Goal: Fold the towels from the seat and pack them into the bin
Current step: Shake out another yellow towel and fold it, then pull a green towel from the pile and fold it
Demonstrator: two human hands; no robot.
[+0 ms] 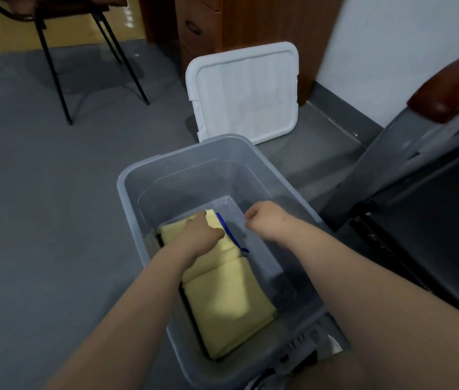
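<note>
Towel [222,299] lies lengthwise in bin [180,170] under left hand [200,235].

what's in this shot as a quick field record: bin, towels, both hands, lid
bin: grey plastic bin on the floor, uncovered
contents: folded yellow towels along its left side, blue strip at their far right edge
left: left hand presses on the towels, fingers straight
right: right hand over the bin, fingers curled, nothing visibly held
lid: white lid leaning on the wooden cabinet
</note>
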